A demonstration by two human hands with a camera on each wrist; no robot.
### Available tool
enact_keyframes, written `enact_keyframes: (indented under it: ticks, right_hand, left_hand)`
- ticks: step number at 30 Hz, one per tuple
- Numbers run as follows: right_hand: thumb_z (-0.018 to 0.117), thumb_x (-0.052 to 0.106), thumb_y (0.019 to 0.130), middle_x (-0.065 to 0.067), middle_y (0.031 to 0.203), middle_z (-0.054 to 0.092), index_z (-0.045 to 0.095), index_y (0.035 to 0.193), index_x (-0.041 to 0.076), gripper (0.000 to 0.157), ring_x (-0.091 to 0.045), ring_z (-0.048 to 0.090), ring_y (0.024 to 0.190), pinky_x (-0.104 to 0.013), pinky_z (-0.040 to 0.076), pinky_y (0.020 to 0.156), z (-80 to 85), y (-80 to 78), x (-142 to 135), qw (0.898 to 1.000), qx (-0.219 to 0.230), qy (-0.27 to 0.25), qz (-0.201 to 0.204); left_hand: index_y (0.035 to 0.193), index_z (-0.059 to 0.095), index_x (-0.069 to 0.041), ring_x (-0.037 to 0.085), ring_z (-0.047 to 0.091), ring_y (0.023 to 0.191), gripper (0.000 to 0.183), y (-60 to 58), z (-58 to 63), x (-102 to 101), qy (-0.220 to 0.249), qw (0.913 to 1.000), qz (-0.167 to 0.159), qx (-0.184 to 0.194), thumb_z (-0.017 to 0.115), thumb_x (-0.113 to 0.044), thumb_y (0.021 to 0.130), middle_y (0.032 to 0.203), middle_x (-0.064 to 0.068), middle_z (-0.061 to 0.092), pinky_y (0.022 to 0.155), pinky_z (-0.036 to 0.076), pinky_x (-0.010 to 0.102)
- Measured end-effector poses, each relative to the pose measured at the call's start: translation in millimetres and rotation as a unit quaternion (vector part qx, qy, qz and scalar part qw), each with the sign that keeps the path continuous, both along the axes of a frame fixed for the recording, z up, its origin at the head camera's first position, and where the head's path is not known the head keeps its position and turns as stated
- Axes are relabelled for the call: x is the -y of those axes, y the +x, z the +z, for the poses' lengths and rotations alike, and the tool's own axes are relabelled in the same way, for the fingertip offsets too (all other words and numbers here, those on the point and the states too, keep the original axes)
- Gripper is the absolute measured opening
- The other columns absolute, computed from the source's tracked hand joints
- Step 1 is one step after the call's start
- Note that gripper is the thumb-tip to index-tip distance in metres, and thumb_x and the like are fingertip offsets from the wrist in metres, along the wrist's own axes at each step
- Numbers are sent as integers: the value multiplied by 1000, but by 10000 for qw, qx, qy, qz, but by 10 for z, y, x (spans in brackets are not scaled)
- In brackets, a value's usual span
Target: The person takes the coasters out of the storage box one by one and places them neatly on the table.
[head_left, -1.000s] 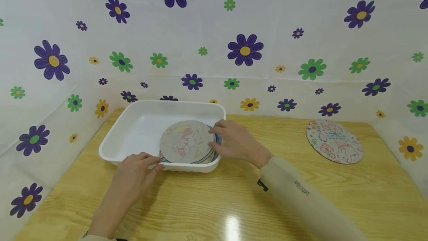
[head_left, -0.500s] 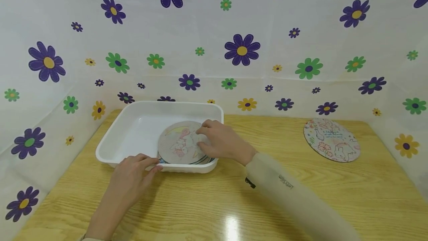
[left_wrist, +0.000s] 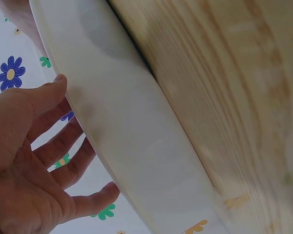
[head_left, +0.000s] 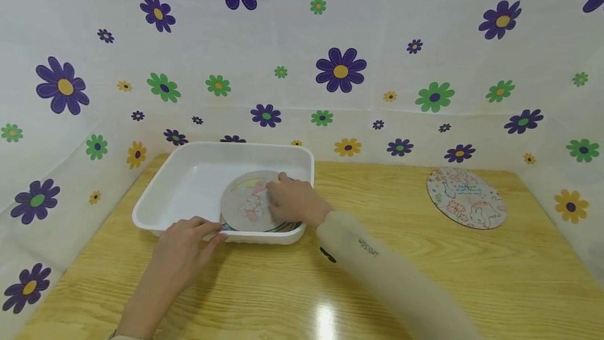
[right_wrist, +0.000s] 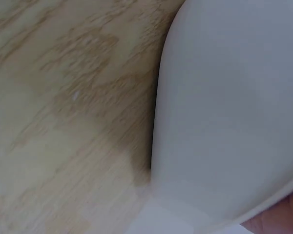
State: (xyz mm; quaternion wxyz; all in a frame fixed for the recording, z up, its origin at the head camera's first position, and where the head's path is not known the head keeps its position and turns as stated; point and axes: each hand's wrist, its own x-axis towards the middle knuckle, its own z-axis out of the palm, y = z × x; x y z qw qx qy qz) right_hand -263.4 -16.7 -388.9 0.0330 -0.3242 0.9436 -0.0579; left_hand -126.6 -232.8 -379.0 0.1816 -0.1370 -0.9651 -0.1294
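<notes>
Left hand: My left hand (head_left: pixel 186 243) pinched the front rim of the white tray (head_left: pixel 198 188), with the thumb against the outside and the fingers spread along the rim, their tips hidden behind it in the left wrist view.
Right hand: My right hand (head_left: pixel 298 199) was over the tray's right side, fingers bent down at the top disc (head_left: pixel 245 203); they were blurred, and I could not tell whether they pinched it.
Top disc: It lay inside the tray, towards the front right, pale, with pink figures and a yellow arc.
Lower discs (head_left: pixel 287 227): Their edges showed beneath the top disc, at its lower right.
Lone disc (head_left: pixel 467 198): It lay flat on the wooden surface (head_left: pixel 377 188), well apart from the tray on my right, printed with a rabbit, pink flowers and blue lettering.
Backdrop: A white cloth (head_left: pixel 283 30) with purple, green and yellow flowers hung behind the surface.
Sleeve: My right sleeve (head_left: pixel 377 266) was beige with dark lettering.
</notes>
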Motion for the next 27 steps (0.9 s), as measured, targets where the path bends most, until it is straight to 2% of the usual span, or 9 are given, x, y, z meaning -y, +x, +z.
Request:
enact_keyframes:
  ticks: [7, 19, 27]
  right_hand:
    - [53, 39, 93, 0, 94, 53, 59, 117, 17, 33, -13, 54, 70, -28, 47, 53, -52, -2, 63, 9996, -195, 172, -62]
    - [49, 30, 95, -3, 100, 53, 61, 118, 15, 30, -14, 53, 71, -24, 46, 54, -71, -21, 50, 9994, -121, -323, -23]
    - [50, 29, 94, -2, 91, 51, 61, 107, 13, 23, -14, 50, 72, -24, 45, 53, -58, -9, 50, 9996, -242, -87, -129]
  left_hand:
    - [98, 74, -13, 32, 66, 84, 21, 3, -20, 8, 29, 9999, -38, -98, 74, -26, 82, 94, 6, 72, 74, 53, 49]
    - [99, 73, -13, 32, 65, 87, 21, 14, -25, 26, 79, 10000, 18, -1, 73, -26, 82, 96, 6, 71, 79, 50, 50]
    - [100, 73, -13, 31, 65, 87, 22, 1, -31, 17, 47, 10000, 24, -11, 73, -27, 82, 96, 5, 71, 79, 50, 47]
